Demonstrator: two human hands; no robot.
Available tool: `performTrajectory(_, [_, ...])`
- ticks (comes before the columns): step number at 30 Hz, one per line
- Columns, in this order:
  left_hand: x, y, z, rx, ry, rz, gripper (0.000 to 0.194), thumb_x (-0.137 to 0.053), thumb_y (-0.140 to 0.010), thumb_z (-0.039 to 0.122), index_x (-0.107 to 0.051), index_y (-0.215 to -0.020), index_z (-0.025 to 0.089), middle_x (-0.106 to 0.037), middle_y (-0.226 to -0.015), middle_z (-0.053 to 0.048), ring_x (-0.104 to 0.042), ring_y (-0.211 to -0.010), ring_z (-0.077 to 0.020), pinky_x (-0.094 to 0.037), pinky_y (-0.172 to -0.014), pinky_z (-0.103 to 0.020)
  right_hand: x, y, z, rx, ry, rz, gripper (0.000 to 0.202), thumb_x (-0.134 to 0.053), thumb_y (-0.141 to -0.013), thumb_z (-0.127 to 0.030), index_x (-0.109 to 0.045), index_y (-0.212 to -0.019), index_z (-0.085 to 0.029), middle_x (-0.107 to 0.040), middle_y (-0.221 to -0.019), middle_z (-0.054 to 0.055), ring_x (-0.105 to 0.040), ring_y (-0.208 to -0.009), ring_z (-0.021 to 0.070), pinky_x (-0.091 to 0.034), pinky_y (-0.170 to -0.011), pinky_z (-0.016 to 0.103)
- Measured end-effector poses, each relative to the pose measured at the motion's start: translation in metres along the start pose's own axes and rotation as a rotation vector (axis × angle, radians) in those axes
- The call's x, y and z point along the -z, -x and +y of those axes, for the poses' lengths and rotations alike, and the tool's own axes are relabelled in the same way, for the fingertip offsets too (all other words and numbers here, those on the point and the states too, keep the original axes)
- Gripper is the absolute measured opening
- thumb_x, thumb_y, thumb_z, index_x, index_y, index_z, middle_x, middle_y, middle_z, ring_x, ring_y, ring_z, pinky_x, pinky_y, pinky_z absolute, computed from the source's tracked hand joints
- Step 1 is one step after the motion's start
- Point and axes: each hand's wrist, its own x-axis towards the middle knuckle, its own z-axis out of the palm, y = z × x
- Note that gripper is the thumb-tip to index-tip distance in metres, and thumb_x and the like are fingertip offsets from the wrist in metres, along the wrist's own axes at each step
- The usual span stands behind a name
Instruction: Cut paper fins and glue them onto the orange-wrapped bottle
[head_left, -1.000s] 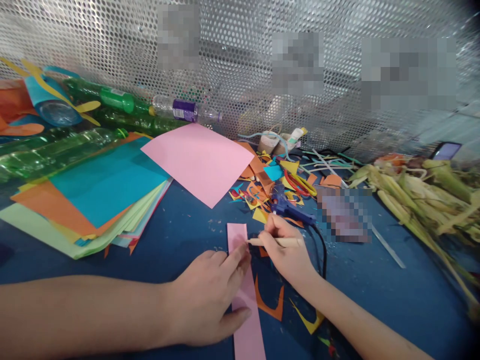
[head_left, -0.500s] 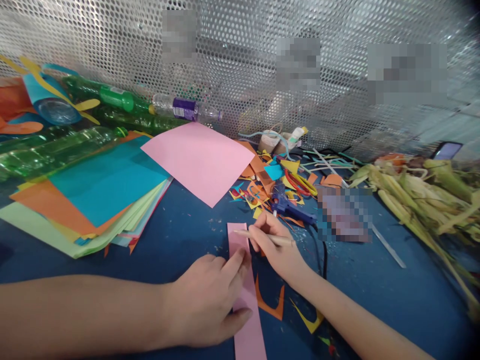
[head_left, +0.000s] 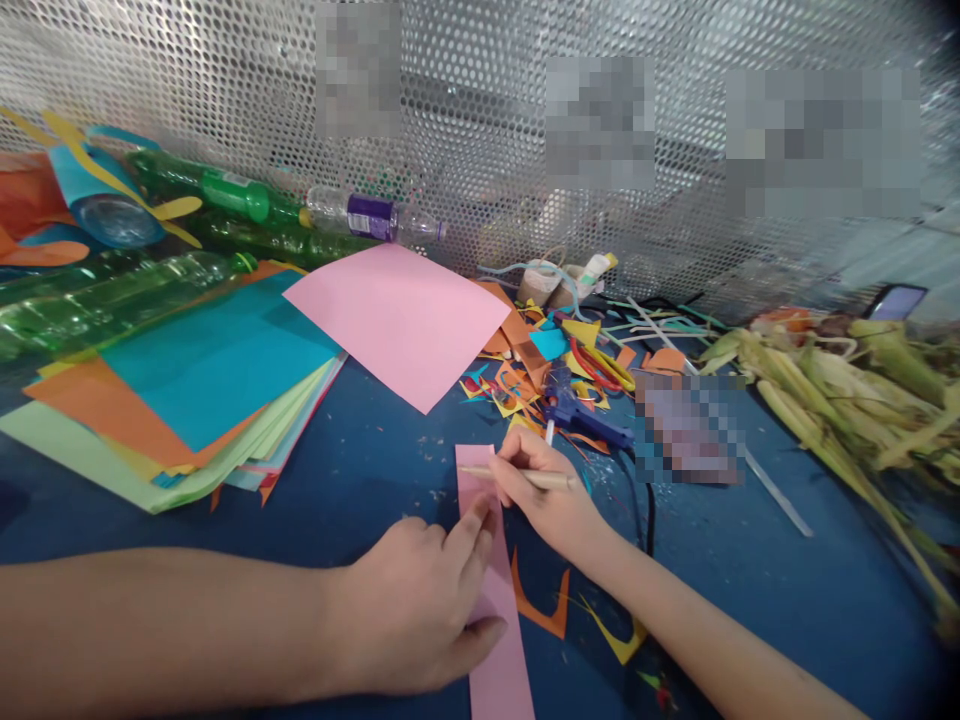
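Observation:
A long strip of pink paper (head_left: pixel 499 655) lies on the blue table, running from the bottom edge up to the middle. My left hand (head_left: pixel 431 595) rests on the strip with its fingers stretched out, pressing it flat. In my right hand (head_left: pixel 551 500) is a slim beige pen (head_left: pixel 551 480), gripped between thumb and fingers. The pen's tip touches or hovers just over the strip near its far end; I cannot tell which. Beyond the strip lies a larger sheet of pink paper (head_left: pixel 401 325). Orange (head_left: pixel 553 617) and yellow paper offcuts (head_left: pixel 619 640) lie beside the strip.
Coloured paper (head_left: pixel 217 370) is stacked at the left, with green plastic bottles (head_left: pixel 112 300) behind. A blue glue gun (head_left: pixel 589 420) lies among paper scraps (head_left: pixel 517 385), its cable trailing forward. Corn husks (head_left: pixel 840 400) are heaped at the right. A perforated metal screen (head_left: pixel 480 130) closes the back.
My right hand has slid a little to the left, and the pen's tip with it, toward the strip's left edge. My left hand stays in place on the strip.

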Motion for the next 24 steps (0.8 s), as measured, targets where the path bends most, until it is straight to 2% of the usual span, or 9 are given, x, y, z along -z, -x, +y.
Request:
performTrajectory(20, [0.001,-0.001,-0.001,-0.009,0.002,0.018,0.058,-0.030,-0.087,0.038,-0.041,-0.125,-0.004,-0.050,-0.121,-0.028,-0.064,-0.074,-0.0294,-0.053,-0.052,-0.040,0.001,0.001,-0.005,-0.022,-0.013,-0.011,0.021,-0.048,-0.083,-0.023,-0.040,-0.064,-0.021,-0.041,-0.048,-0.007,-0.039,-0.044,0.0089,-0.030,-0.046,0.022])
performTrajectory(22, [0.001,-0.001,0.000,-0.013,-0.005,0.011,0.058,-0.029,-0.087,0.038,-0.042,-0.125,-0.004,-0.049,-0.122,-0.028,-0.064,-0.073,-0.0289,-0.053,-0.051,-0.039,0.002,0.002,-0.008,-0.025,-0.084,0.055,0.023,-0.048,-0.084,-0.025,-0.038,-0.063,-0.021,-0.041,-0.045,-0.008,-0.038,-0.042,0.0085,-0.030,-0.044,0.021])
performTrajectory(24, [0.001,-0.001,0.000,-0.013,-0.009,0.003,0.058,-0.028,-0.087,0.038,-0.042,-0.124,-0.004,-0.049,-0.122,-0.028,-0.064,-0.070,-0.0283,-0.053,-0.049,-0.039,0.004,0.002,-0.010,-0.024,-0.161,0.191,0.024,-0.045,-0.085,-0.027,-0.038,-0.063,-0.021,-0.040,-0.043,-0.008,-0.036,-0.040,0.0082,-0.028,-0.043,0.021])
